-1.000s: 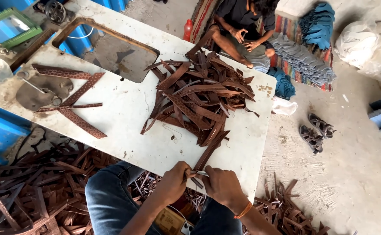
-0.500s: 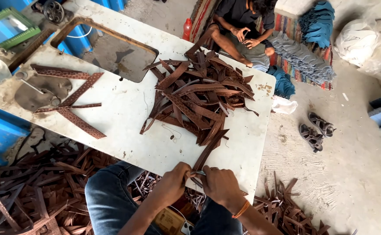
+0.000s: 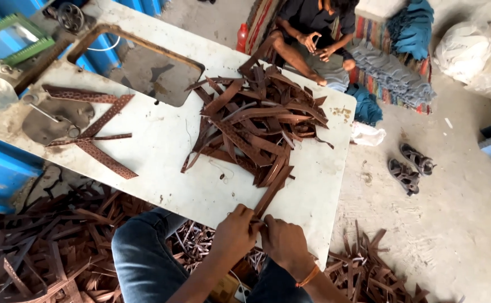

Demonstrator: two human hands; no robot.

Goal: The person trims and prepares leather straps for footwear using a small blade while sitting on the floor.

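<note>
Both hands stay together at the table's near edge, unchanged over the last second. The left hand (image 3: 235, 231) and right hand (image 3: 283, 242) pinch one brown leather strip (image 3: 272, 193), which runs forward from them toward the heap of strips (image 3: 256, 123) on the white table (image 3: 161, 140).

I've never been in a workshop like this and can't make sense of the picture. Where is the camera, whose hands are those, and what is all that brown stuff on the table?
The camera sits on a person's head and looks down, so the two bare hands at the bottom are that person's own. The left hand and right hand meet at the near edge of a white table and together pinch the end of one brown strip. Behind it lies a pile of similar brown strips, seemingly leather. A few patterned strips lie to the left, near a rectangular opening in the tabletop. More strips litter the floor. Another person sits beyond the table, and a pair of sandals lies on the floor.
</note>
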